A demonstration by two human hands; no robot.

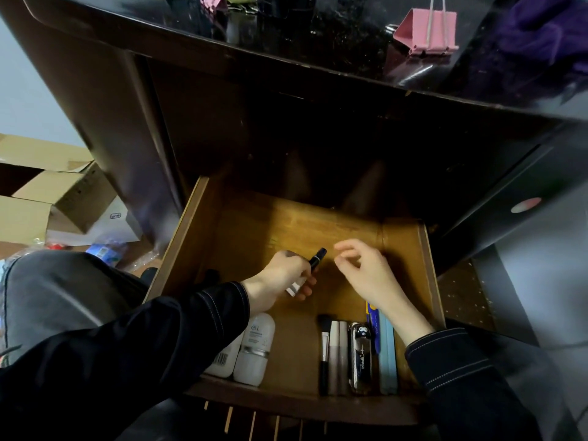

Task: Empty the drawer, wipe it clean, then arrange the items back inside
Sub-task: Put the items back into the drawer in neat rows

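Your left grip (pixel 283 275) is curled round a slim black tube with a thin gold band (pixel 318 257), whose tip points up and to the right, above the floor of the open brown wooden drawer (pixel 254 224). A small pale piece shows under the same fingers; you cannot tell what it is. Your right grip (pixel 366 268) hovers just beside the tube with its fingers apart and loosely bent, holding nothing.

At the drawer's near left, partly under your left sleeve, lie a white roll-on bottle with a rounded cap (pixel 254 348) and, touching it, a white bottle with a barcode label (pixel 226 358). Along the near right a row lies side by side: a black-handled makeup brush (pixel 324 348), a pale silvery tube (pixel 338 354), a glossy black case with a cartoon face (pixel 361 354), a blue pen (pixel 372 326) and a light blue flat case (pixel 388 361) under your right wrist.

Above, on the dark glossy bench (pixel 318 43), sits a pink binder clip (pixel 426 31) near a purple cloth (pixel 541 36). Open cardboard boxes (pixel 47 192) stand on the floor at the left.
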